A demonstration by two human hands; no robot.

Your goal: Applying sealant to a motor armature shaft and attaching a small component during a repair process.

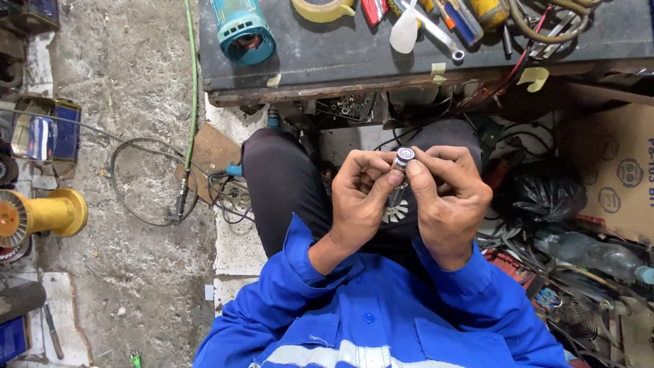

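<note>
My left hand (359, 194) and my right hand (446, 197) meet over my lap, both gripping a small motor armature (402, 160). Its round metal bearing end points up between my thumbs and fingertips. A pale fan wheel (394, 212) on the same part shows below, between my palms. The shaft between them is mostly hidden by my fingers. I sit in dark trousers and a blue work jacket with a reflective band.
A dark workbench (340, 58) lies ahead with a teal power-tool housing (243, 31), a tape roll (322, 8), a white squeeze bottle (405, 31) and hand tools. A yellow spool (41, 215) sits left on the concrete floor. Cables, a cardboard box (613, 170) and scrap crowd the right.
</note>
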